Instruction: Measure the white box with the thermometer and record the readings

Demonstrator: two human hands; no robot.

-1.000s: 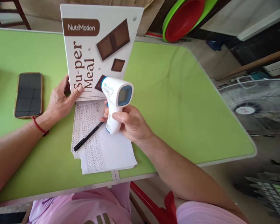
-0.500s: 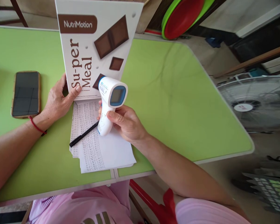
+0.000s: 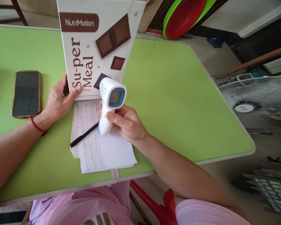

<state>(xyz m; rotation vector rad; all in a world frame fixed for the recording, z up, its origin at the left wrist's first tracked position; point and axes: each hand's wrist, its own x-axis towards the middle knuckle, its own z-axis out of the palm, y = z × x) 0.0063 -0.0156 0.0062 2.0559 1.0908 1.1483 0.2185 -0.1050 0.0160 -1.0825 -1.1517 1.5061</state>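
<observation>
White thermometer (image 3: 107, 103) wrapped in the right hand (image 3: 129, 124), roughly upright along its long axis above papers (image 3: 118, 148), aimed far and left at the box (image 3: 103, 66) pinched by the left hand (image 3: 59, 100), perhaps just short of touching.

Room: somebody's home, by the look of it, though I can't be certain.
Furniture: a pale-edged, light-green desk (image 3: 178, 103), with a dark wooden chair (image 3: 19, 14) beyond it.
Plasticware: a round red plastic basin (image 3: 184, 18) and a bright-green plastic basin (image 3: 166, 23), tipped on edge, household sort.
Cooling: a round wire-caged fan (image 3: 244, 108) past the desk's right end.
Clutter: a black-screened, brown-edged phone (image 3: 27, 93) beside white handwritten sheets (image 3: 118, 153), no office fittings.
</observation>
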